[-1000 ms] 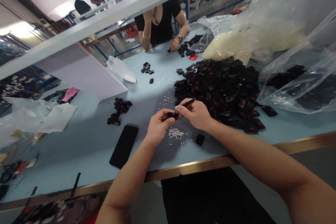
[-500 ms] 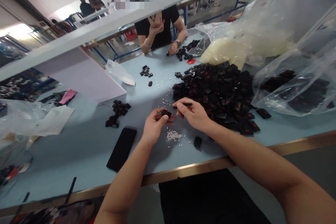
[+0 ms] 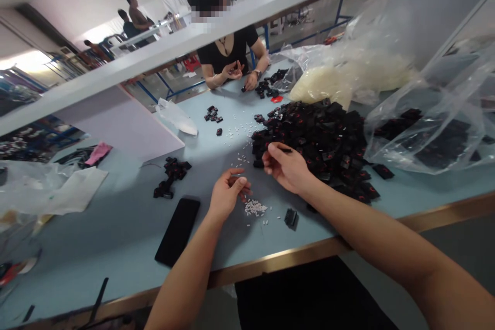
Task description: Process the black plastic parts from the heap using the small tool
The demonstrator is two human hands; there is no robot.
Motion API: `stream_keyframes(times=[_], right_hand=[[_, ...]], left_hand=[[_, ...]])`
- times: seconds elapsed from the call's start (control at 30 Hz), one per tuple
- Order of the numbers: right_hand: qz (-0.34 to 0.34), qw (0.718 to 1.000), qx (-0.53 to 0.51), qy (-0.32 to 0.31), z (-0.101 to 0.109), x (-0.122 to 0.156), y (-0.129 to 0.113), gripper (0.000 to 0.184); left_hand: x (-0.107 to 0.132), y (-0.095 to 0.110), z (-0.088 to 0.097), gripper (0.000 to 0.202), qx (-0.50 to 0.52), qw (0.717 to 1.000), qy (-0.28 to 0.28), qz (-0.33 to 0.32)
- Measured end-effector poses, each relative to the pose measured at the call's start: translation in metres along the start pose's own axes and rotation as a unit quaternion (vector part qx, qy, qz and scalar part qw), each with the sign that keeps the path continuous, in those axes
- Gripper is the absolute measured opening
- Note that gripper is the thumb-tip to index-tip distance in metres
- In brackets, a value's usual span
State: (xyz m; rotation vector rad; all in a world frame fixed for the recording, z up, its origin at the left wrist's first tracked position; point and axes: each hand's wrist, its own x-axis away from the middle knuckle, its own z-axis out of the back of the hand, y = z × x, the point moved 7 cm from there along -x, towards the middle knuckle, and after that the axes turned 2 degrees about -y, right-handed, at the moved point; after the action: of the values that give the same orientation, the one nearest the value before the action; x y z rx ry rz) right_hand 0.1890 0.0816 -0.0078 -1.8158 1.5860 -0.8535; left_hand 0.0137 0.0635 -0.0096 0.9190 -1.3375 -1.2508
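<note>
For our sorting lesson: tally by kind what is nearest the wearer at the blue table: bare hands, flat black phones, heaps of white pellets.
Bare hands (left hand, right hand): 2
Flat black rectangular phone: 1
Small heap of white pellets: 1
Total: 4

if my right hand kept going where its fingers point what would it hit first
Probably the left edge of the pile of black parts, just beyond the right hand and the thin stick it holds; depth is unclear.

Both forearms extended; left hand (image 3: 228,193) loosely curled, right hand (image 3: 288,167) just beyond, fingers pinched.
</note>
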Motion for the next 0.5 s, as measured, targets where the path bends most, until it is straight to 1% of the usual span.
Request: stream_keyframes(times=[0.03, 0.07, 0.17, 0.23, 0.4, 0.5], right_hand=[[0.008, 0.999, -0.027, 0.016, 0.002, 0.000, -0.001, 0.044], [-0.002, 0.999, -0.027, 0.023, 0.002, 0.000, 0.002, 0.046], [-0.056, 0.997, 0.043, 0.012, -0.001, 0.003, 0.016, 0.046], [-0.070, 0.994, 0.086, -0.004, -0.004, 0.004, 0.022, 0.044], [-0.078, 0.984, 0.161, -0.017, -0.004, 0.005, 0.025, 0.035], [-0.058, 0.970, 0.235, -0.024, -0.002, 0.005, 0.023, 0.030]], left_hand=[[0.000, 0.000, 0.001, 0.058, -0.004, 1.000, 0.006, -0.002], [-0.001, 0.000, 0.002, 0.058, -0.010, 1.000, 0.009, -0.004], [-0.003, 0.000, 0.005, 0.057, -0.038, 0.999, 0.015, -0.010], [-0.004, 0.000, 0.007, 0.055, -0.053, 0.998, 0.020, -0.017], [-0.007, -0.001, 0.016, 0.047, -0.095, 0.994, 0.039, -0.026], [-0.008, -0.001, 0.019, 0.040, -0.145, 0.988, 0.040, -0.039]])
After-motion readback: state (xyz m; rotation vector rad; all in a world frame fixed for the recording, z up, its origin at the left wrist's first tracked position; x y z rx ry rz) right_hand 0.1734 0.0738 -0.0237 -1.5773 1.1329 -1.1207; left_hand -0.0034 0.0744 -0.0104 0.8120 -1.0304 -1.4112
